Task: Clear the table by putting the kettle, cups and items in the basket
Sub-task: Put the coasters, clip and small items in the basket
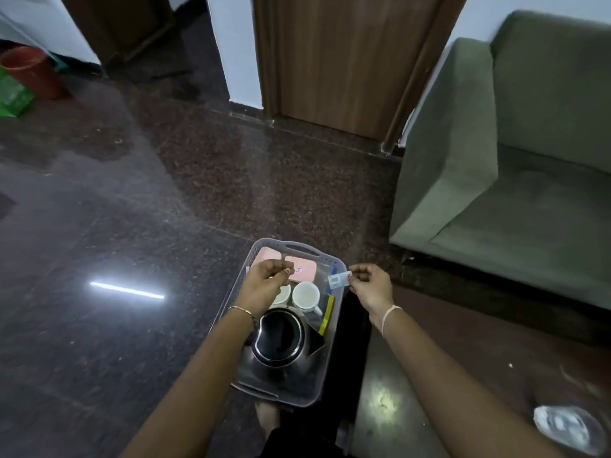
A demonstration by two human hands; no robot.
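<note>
A clear grey plastic basket (325,257) stands on the dark floor below me. Inside it are a steel kettle (281,342) with its lid off, a white cup (307,296), a second white cup (283,294) partly hidden by my left hand, two pink packets (304,269) and a yellow item (328,314) along the right wall. My left hand (267,280) hovers over the basket's far end with fingers pinched together; what it holds cannot be made out. My right hand (368,285) is at the basket's right rim, pinching a small white sachet (339,280).
A dark brown table (463,375) lies at the lower right with a round clear item (567,428) near its front corner. A green sofa (512,153) fills the right side. A wooden door (347,61) is ahead, a red bucket (31,72) at far left.
</note>
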